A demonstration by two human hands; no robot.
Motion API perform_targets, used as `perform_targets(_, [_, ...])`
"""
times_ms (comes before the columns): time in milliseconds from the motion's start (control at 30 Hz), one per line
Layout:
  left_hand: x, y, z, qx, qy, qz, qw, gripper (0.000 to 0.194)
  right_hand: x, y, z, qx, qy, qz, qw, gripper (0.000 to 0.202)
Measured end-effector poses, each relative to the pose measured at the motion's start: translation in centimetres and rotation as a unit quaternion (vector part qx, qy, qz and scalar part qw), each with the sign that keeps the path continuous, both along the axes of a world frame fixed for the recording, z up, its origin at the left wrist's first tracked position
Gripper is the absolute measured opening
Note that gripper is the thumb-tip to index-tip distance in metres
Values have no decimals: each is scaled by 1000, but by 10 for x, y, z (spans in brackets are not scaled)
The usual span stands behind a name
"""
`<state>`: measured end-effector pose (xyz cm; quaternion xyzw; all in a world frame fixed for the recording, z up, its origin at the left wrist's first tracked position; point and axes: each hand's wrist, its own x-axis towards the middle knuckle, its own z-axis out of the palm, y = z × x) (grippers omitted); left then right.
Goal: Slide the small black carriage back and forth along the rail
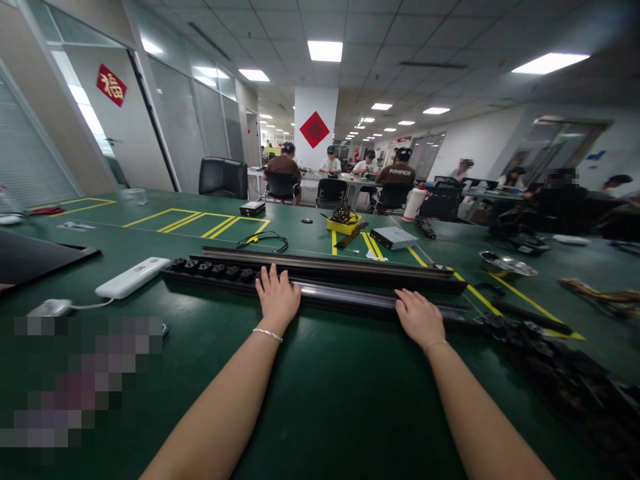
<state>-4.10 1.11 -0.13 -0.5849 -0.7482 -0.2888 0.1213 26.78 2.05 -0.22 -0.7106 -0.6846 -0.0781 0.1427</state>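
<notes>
A long black channel-shaped strip (345, 295) lies crosswise on the green table in front of me. Several round black parts (219, 269) sit in a row along its left section. My left hand (277, 300) rests on the strip just right of those parts, fingers spread and palm down. Farther right, my right hand (421, 319) lies over the near edge of the same strip, its fingers stretched out and the thumb side partly hidden. Neither hand is closed around anything visible. Right behind it runs a second long black strip (320, 257), roughly parallel.
A white power strip (133, 277) lies at the left. Black parts (565, 380) are heaped at the right, near a metal bowl (507, 263) and coloured cables (605, 297). Behind stand a yellow box (344, 223), a grey box (393, 237) and a bottle (415, 203). People sit farther back.
</notes>
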Motion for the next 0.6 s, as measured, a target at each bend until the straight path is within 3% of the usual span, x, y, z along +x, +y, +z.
perform_targets(600, [-6, 8, -7, 36, 3, 31, 999, 47, -5, -2, 1, -7, 9, -48, 999, 45])
